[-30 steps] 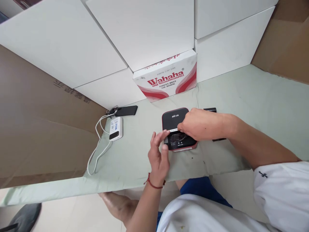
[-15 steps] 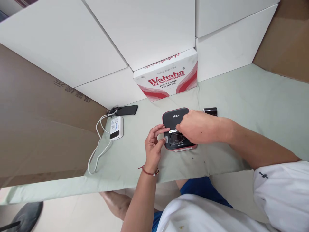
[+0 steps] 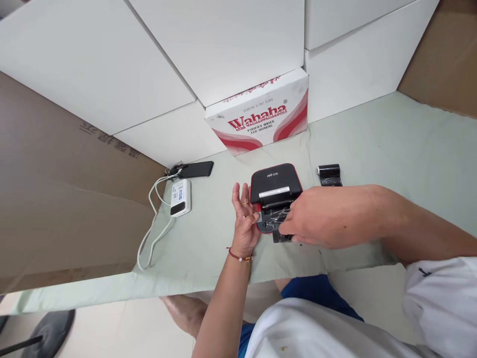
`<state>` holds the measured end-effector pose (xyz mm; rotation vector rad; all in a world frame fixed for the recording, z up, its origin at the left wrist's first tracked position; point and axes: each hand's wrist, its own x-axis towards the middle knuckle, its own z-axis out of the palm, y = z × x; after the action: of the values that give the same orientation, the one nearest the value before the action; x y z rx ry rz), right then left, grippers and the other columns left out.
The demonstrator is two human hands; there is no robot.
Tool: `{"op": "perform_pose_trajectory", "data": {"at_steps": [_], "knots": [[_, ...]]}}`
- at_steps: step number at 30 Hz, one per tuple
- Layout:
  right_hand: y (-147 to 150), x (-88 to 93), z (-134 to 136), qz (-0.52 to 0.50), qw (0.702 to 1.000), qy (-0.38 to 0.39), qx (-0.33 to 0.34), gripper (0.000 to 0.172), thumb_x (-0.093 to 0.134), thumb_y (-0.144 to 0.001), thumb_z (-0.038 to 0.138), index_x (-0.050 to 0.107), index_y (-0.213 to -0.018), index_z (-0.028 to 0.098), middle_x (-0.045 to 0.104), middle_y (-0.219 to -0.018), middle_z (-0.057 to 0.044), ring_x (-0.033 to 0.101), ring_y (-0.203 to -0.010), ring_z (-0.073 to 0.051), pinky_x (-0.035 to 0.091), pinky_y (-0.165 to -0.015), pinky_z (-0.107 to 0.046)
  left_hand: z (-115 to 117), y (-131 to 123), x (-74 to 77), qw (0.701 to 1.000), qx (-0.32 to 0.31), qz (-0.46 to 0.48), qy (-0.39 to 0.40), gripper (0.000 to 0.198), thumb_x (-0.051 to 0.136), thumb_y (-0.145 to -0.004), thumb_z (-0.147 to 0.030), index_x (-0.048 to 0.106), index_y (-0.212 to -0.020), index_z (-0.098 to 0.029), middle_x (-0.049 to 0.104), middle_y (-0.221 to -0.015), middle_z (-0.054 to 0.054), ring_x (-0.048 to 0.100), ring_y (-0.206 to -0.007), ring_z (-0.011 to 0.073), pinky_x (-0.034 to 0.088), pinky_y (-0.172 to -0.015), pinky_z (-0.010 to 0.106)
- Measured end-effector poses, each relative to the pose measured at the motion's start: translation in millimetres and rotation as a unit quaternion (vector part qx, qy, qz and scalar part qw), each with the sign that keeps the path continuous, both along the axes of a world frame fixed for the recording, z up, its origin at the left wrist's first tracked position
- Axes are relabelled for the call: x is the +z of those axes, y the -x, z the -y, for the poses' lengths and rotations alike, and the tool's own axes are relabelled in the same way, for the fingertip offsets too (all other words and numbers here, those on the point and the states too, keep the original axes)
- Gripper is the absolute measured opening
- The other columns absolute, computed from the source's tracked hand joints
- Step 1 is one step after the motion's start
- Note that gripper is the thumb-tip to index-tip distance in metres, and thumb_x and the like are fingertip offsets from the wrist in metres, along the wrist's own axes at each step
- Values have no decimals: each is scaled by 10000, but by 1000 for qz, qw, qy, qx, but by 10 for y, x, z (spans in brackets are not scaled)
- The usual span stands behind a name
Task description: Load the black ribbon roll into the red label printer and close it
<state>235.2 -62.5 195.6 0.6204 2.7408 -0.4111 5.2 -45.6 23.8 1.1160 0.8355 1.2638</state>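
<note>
A small black label printer (image 3: pixel 276 177) with red edges lies on the cloth in front of me, its lid lifted over the front compartment. My left hand (image 3: pixel 246 223) is at its left side, with the thumb pressed on a grey part at the edge and the other fingers stretched upward. My right hand (image 3: pixel 328 216) pinches glossy black film (image 3: pixel 282 235) at the compartment's front right. Some film hangs over the printer's front edge, and the hand hides the right part of the compartment. Behind this hand lies a roll of black film (image 3: pixel 329 171), partly unrolled.
A white and red Wahaha carton (image 3: pixel 261 119) stands at the back against white boxes (image 3: pixel 231 44). On the left are a white power bank (image 3: pixel 181 198) with a white cable (image 3: pixel 151 209) and a black phone-like object (image 3: pixel 197 169). Brown cardboard (image 3: pixel 67 189) bounds the left side.
The printer's lid has lifted and its front compartment shows. My right hand has moved down toward me, drawing black film over the front edge. My left fingers have straightened. More of the roll shows.
</note>
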Motion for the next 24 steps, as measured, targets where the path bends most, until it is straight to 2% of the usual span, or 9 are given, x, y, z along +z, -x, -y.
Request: {"op": "perform_pose_trajectory", "data": {"at_steps": [2,4,7,9,10,14,20,22,24], "knots": [[42,-20,-45,-16,1000,-6,-13,168,554,-1002,185,709,-938,192,724,-779,-28,466,-569,-157,255,-529,-328,-5,-8,-14,1000,0,22,0,1033,909,-729,-421,358,-1594,-540,307,-1771,-32,184,-1702,300,234,-1385,480],[93,-68,-127,-34,997,-35,-54,193,537,-987,145,718,-934,182,743,-816,-52,533,-603,-167,270,-544,-325,-14,-13,-25,1000,-2,30,-6,976,913,-732,-407,414,-1562,-525,323,-1758,-29,179,-1702,308,224,-1386,485],[175,-213,-295,-61,971,-114,-201,261,487,-989,125,744,-1015,160,778,-912,-122,686,-764,-232,342,-600,-321,-17,-19,-45,1000,-6,26,-8,864,900,-750,-436,491,-1510,-479,372,-1728,-7,207,-1690,327,220,-1383,513],[218,-324,-401,-50,949,-124,-287,281,486,-1008,177,754,-1089,158,793,-968,-157,743,-870,-290,406,-647,-332,-12,-25,-57,1000,-7,30,-2,829,898,-743,-462,523,-1483,-446,405,-1707,13,232,-1677,338,215,-1381,530],[232,-370,-443,-32,945,-110,-305,280,500,-1014,214,760,-1103,160,798,-999,-169,757,-915,-314,436,-670,-344,-9,-29,-61,999,-8,33,1,819,896,-741,-469,532,-1473,-435,420,-1698,21,245,-1670,341,216,-1378,536],[250,-454,-527,29,955,-52,-290,265,596,-979,282,780,-1135,172,805,-1102,-182,767,-1037,-366,504,-752,-379,-5,-41,-65,999,-10,37,10,783,882,-740,-462,556,-1449,-393,459,-1665,37,287,-1643,338,243,-1364,522],[263,-517,-572,22,954,-65,-293,286,615,-909,175,780,-1143,173,812,-1097,-162,761,-1034,-348,485,-742,-366,-11,-43,-57,999,-22,44,15,703,834,-752,-384,606,-1417,-349,541,-1573,39,403,-1559,315,336,-1307,464],[238,-485,-566,-9,955,-41,-292,277,656,-892,185,780,-1140,197,816,-1099,-122,753,-1007,-305,457,-717,-332,-13,-44,-52,999,-20,47,17,703,839,-743,-388,615,-1408,-345,554,-1554,41,417,-1543,315,347,-1295,459],[157,-376,-532,-62,956,-3,-288,276,699,-879,207,784,-1141,229,818,-1076,-67,738,-946,-247,433,-698,-303,-15,-46,-45,999,-19,45,15,704,847,-738,-406,624,-1403,-335,566,-1537,48,435,-1525,315,356,-1284,454]]}}
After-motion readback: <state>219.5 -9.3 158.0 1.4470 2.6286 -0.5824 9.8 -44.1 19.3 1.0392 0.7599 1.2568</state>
